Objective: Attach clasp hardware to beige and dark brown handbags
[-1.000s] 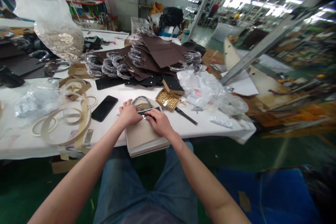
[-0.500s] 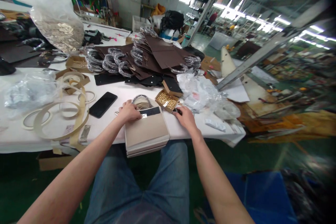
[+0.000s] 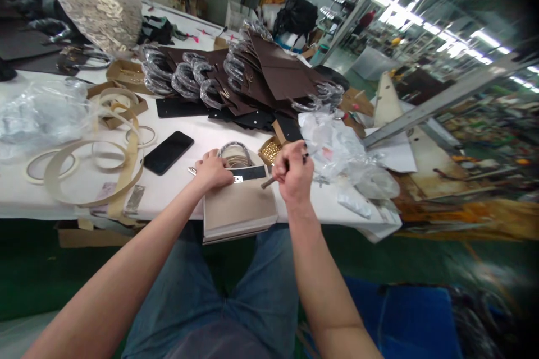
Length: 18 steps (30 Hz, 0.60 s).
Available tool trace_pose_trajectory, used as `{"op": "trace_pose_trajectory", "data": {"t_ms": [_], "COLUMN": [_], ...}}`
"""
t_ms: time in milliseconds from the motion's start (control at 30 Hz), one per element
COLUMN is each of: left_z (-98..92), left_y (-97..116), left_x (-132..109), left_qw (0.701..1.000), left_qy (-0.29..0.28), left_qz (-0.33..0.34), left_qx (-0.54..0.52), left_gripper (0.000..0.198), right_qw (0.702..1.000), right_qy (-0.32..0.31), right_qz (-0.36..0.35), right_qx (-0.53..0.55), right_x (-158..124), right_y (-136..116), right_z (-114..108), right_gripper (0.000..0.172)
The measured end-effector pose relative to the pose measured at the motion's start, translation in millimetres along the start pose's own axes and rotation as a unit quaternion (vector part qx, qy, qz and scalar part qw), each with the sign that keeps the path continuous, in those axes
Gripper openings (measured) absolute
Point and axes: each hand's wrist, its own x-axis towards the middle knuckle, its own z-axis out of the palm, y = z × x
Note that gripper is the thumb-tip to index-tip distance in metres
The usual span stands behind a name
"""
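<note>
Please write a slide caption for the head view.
Left hand on a beige panel, right hand gripping a tool, at a cluttered worktable.

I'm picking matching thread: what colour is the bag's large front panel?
The front panel is plain beige, best seen in the head view.

The left hand (image 3: pixel 214 170) lies palm down at the beige handbag's (image 3: pixel 240 207) upper left corner, fingers spread and bent. The right hand (image 3: pixel 296 171) is curled into a fist beside the bag's upper right edge. Left forearm (image 3: pixel 147 241) and right forearm (image 3: pixel 322 263), both bare, slant inward toward the bag.
</note>
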Motion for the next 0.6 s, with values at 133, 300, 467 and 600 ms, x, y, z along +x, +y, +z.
{"op": "trace_pose_trajectory", "data": {"t_ms": [133,300,467,600], "left_z": [4.5,7.8,8.5,11.4], "left_y": [-2.8,-4.7,-6.8,-9.0], "left_x": [2.9,3.9,2.6,2.8], "left_qw": [1.000,1.000,0.999,0.999], "left_qy": [0.008,0.018,0.025,0.028], "left_qz": [0.001,0.001,0.009,0.013], "left_qx": [-0.003,-0.015,-0.030,-0.041], "left_gripper": [0.040,0.037,0.031,0.029], "right_qw": [0.999,0.997,0.993,0.992], "right_qy": [0.020,0.017,-0.026,-0.022], "right_qz": [-0.022,0.001,-0.009,0.001], "right_qx": [-0.044,-0.082,-0.111,-0.125], "right_x": [1.8,-0.6,2.6,5.2], "right_y": [30.9,51.0,60.3,65.8], "right_z": [48.0,53.9,55.9,63.2], "right_gripper": [0.070,0.073,0.071,0.067]}}
